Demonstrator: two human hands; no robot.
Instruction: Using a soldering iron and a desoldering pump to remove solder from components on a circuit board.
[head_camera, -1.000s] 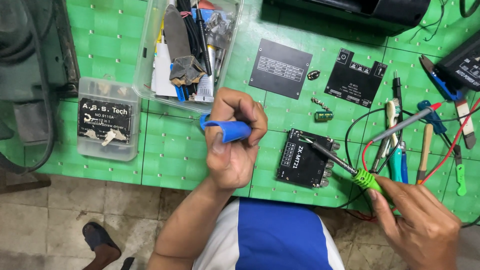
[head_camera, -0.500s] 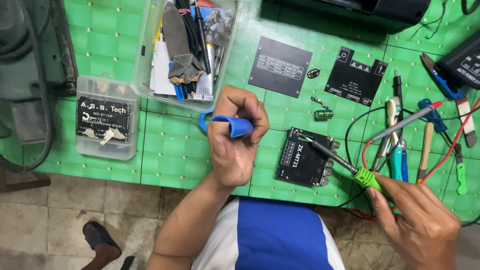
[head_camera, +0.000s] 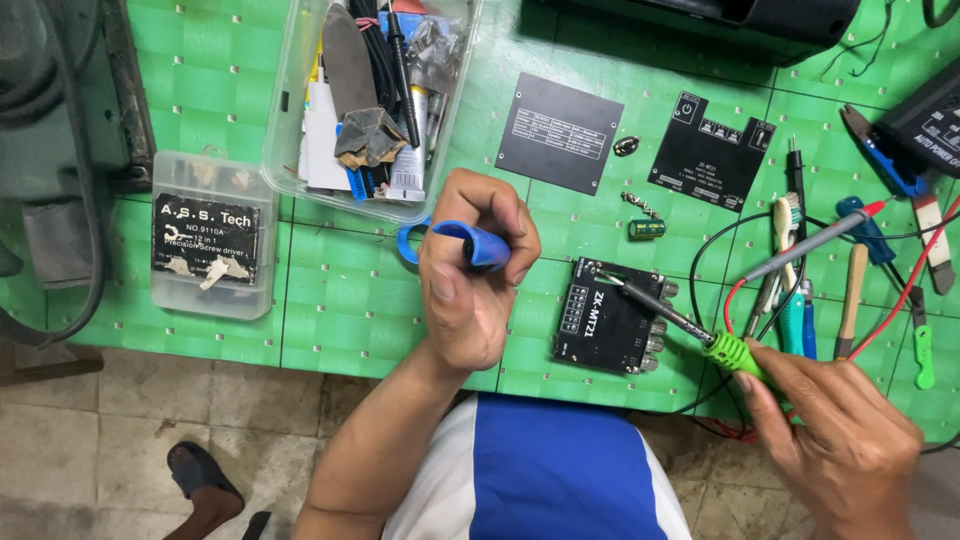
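Since the earlier frame nothing has shifted noticeably. Right hand (head_camera: 845, 440) fingers closed on the soldering iron (head_camera: 690, 325), long axis running up-left, tip on the black circuit board (head_camera: 610, 315). Left hand (head_camera: 470, 275) curled round a blue tool (head_camera: 470, 243). Green gridded bench (head_camera: 330, 310); its near edge borders tiled floor.

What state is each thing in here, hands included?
Left hand: closed around blue tool.
Blue tool: held above mat.
Right hand: gripping soldering iron.
Soldering iron: tip on black circuit module.
Black circuit module: flat on mat.
Clear bin: open, full.
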